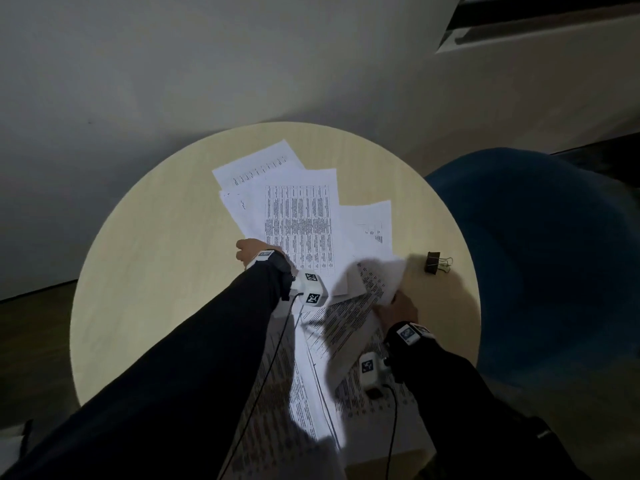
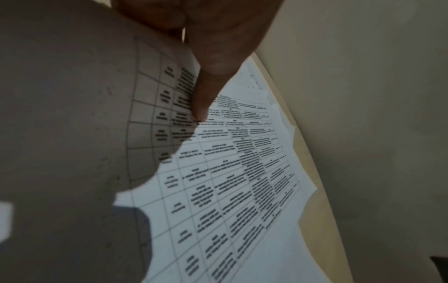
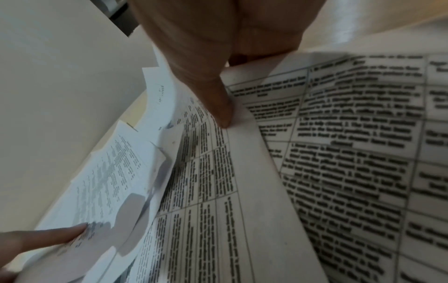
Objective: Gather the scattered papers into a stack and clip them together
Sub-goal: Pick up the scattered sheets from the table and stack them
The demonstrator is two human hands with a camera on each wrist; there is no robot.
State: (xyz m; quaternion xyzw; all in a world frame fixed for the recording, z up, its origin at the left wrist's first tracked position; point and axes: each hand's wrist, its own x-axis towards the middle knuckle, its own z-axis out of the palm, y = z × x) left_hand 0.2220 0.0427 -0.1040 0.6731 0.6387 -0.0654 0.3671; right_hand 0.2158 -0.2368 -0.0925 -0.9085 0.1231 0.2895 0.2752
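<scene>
Printed sheets (image 1: 311, 393) lie nearest, overlapping at 6 o'clock on the round table (image 1: 145, 244) and running under both forearms. More papers (image 1: 298, 216) fan out loose toward 12 o'clock, not yet squared.

Right hand (image 1: 398, 306), at about 4 o'clock: thumb and fingers pinch the edge of one lifted sheet (image 1: 381, 275), which curls upward; the right wrist view shows the thumb (image 3: 223, 107) pressed onto it.

Left hand (image 1: 251, 252), near centre: the left wrist view shows a finger (image 2: 206, 92) bearing on a tabled page. Whether the remaining fingers curl round an edge, cannot tell.

Binder clip (image 1: 437, 263) sits at 3 o'clock, apart from the papers, untouched.

Risks, as judged: the one-edge pinch may crease or tear the curled sheet. Dragging it could scatter the pile further or knock the clip toward the rim.
</scene>
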